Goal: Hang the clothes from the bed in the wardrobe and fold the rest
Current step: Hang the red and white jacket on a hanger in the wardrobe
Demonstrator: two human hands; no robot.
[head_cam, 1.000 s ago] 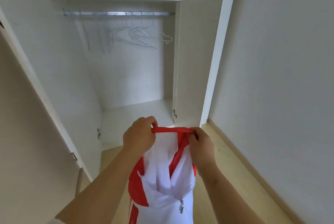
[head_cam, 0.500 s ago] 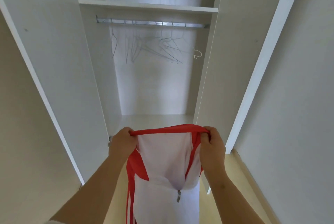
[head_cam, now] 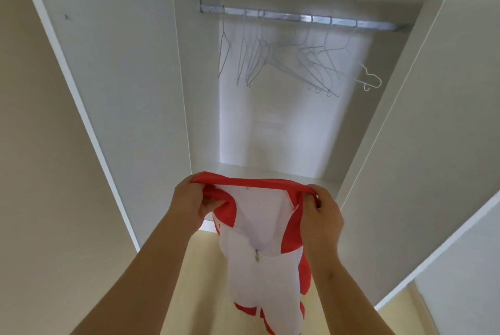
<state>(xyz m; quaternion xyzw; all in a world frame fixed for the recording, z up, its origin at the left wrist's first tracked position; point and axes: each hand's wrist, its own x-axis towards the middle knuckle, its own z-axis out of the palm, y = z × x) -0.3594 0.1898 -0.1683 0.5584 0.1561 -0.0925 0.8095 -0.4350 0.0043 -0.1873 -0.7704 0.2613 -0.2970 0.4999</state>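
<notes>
The left hand and the right hand grip the red collar of a white-and-red jacket before the open wardrobe, where perhaps a dozen blurred wire hangers hang on the rail.

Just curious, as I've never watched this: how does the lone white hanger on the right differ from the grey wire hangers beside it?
The white plastic hanger is white and thicker-looking; the thin grey wire hangers are slim and grey. The white one hangs alone nearest the right wall; the grey ones crowd together, fanned at angles. All hang empty from the metal rail.
</notes>
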